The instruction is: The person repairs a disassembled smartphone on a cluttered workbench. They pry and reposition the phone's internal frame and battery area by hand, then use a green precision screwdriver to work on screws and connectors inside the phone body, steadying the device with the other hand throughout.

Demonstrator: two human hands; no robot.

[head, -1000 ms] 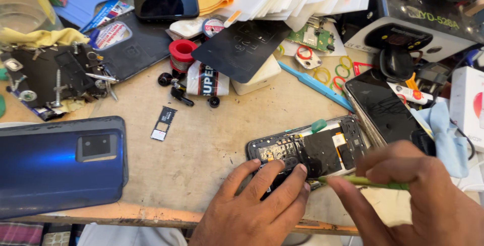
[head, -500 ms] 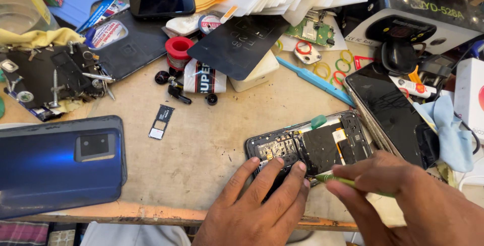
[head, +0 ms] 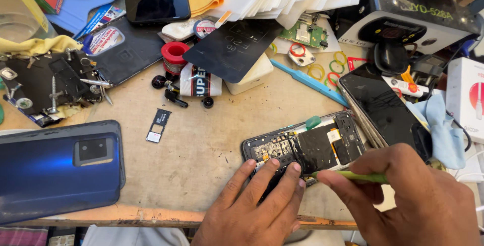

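At lower centre of the frame, the left hand (head: 254, 208) presses spread fingers flat on an opened phone (head: 307, 145) lying on the worn wooden bench (head: 201, 160). At lower right, the right hand (head: 413, 200) is curled around a green tool (head: 353, 176), its tip touching the phone's near edge. A blue back cover (head: 58, 170) lies at lower left, a small card tray (head: 159, 125) between it and the phone.

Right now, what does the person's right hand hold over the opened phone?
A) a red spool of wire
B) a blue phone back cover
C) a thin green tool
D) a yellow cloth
C: the right hand pinches a thin green tool, its tip at the edge of the opened phone while the left hand presses the phone down.
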